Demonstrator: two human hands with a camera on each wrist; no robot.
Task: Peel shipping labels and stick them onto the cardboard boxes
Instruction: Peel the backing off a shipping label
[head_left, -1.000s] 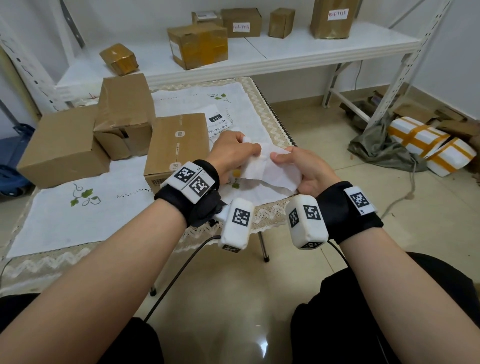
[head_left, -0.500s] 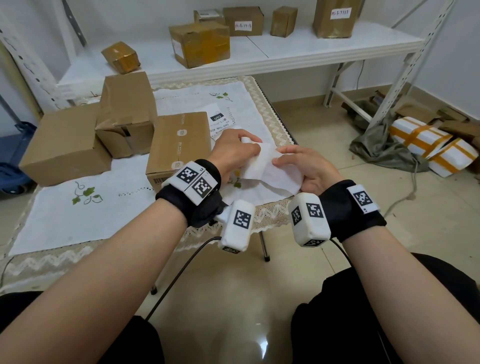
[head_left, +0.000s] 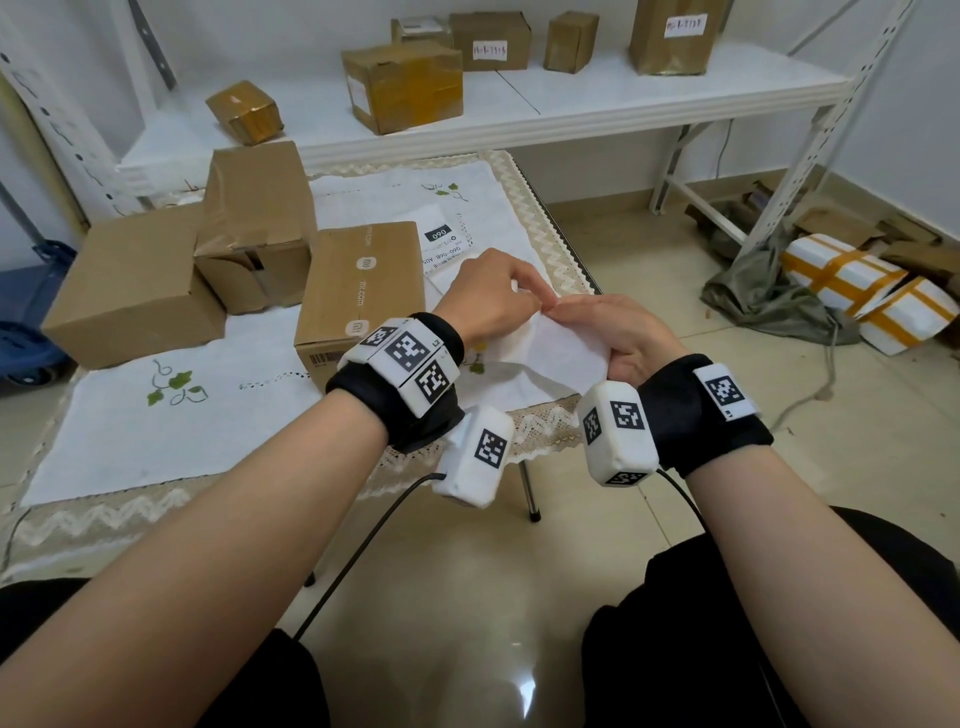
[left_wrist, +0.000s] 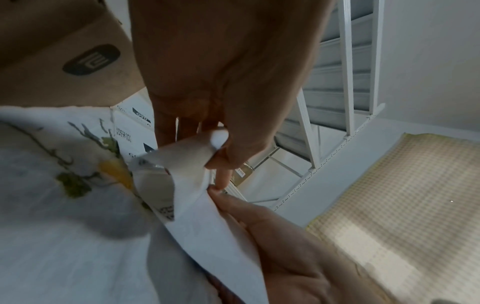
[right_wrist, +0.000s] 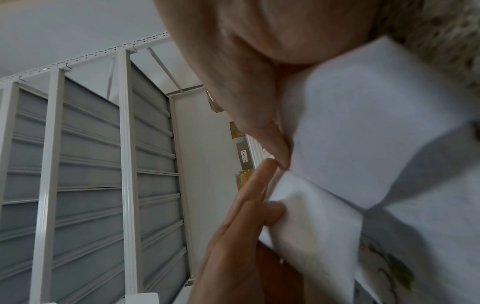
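Note:
I hold a white shipping label sheet (head_left: 558, 353) between both hands above the table's right front corner. My left hand (head_left: 498, 296) pinches a curled-up corner of the label (left_wrist: 207, 148) with thumb and fingers. My right hand (head_left: 618, 332) grips the sheet's right edge (right_wrist: 350, 144), its thumb tip pressed against the paper near the left hand's fingers. A brown cardboard box (head_left: 363, 280) with a printed logo stands just left of my hands. More label sheets (head_left: 441, 239) lie on the tablecloth behind them.
Two more cardboard boxes (head_left: 135, 280) (head_left: 254, 208) stand at the table's left. Several boxes sit on the white shelf (head_left: 571, 98), some bearing labels. Taped white parcels (head_left: 852, 280) and a grey cloth lie on the floor at right.
Both hands have drawn closer at the sheet's top corner. The left hand's fingers now pinch a lifted corner, and the sheet has tilted more edge-on.

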